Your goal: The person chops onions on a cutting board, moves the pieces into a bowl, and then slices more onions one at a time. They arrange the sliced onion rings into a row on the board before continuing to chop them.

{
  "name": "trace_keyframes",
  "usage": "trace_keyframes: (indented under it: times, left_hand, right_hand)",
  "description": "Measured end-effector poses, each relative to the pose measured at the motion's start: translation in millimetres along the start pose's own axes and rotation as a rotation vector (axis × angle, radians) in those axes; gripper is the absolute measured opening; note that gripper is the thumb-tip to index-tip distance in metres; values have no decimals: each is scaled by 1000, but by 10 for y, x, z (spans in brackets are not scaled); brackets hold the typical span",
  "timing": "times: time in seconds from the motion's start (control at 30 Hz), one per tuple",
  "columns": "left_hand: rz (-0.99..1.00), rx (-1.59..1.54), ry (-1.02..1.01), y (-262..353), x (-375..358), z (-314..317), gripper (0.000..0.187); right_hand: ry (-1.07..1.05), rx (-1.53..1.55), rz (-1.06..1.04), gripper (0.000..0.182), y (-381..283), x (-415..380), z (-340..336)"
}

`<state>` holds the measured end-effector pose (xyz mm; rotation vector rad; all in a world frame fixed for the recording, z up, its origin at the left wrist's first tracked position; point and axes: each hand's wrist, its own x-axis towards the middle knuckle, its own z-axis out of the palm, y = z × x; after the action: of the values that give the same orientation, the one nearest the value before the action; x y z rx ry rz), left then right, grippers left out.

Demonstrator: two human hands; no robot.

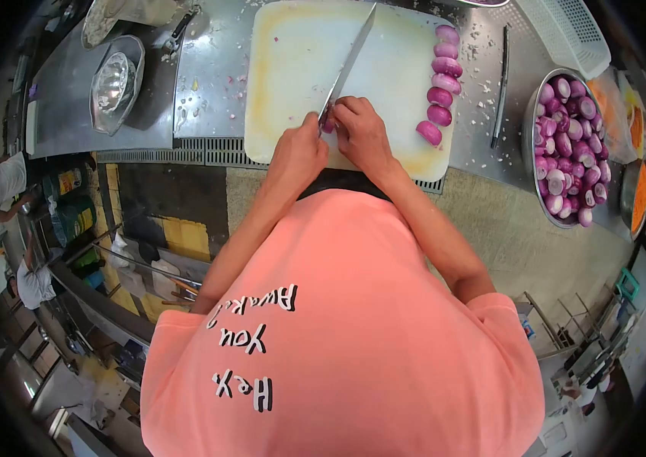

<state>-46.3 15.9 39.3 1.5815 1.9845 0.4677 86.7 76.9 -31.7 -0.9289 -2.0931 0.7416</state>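
Onion [327, 127]: over near part of white board [292, 46], between two hands. Left hand [300, 156] clenched around knife [352, 59], blade pointing far and right; right hand [363, 131] closer, pinching onion on its right side. Cannot tell onion's long axis.

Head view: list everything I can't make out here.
Knife handle: head view, hidden by the left hand.
Purple piece: head view, partly covered by fingers of the right hand; full shape unclear.
Onions deep in the metal bowl: head view, buried under the top ones.
White basket: head view, cut off by the top edge.
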Motion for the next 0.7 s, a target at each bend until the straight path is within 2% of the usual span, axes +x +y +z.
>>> trace_keyframes:
  times: [0.1,0.2,0.23,0.3,0.4,0.43,0.5,0.6,0.7]
  left_hand:
    - [-32,-76,-84,61,70,-146,27]
    - [-101,-51,-134,187,-165,-337,25]
    - [-100,-46,-140,111,-135,-225,25]
    - [6,-16,3,23,-46,27,25]
    - [-47,-96,-90,144,76,-125,16]
    - [-47,-96,-85,185,19,-197,16]
    - [-97,-71,-134,227,-154,-333,28]
    - [7,24,-39,29,-84,19,26]
    - [-24,-32,-75,61,67,3,26]
  right_hand:
    - [17,-12,-13,21,4,-13,-13]
    - [47,-10,-37,23,36,-14,21]
    - [64,-2,-46,24,38,-21,25]
    - [73,6,-53,25,45,-59,25]
    - [78,10,-76,26,75,-71,28]
    - [83,12,-87,27,81,-77,27]
    - [99,18,-95,27,99,-68,55]
    - [94,26,-65,27,117,-122,69]
    - [113,40,-100,28,133,-114,61]
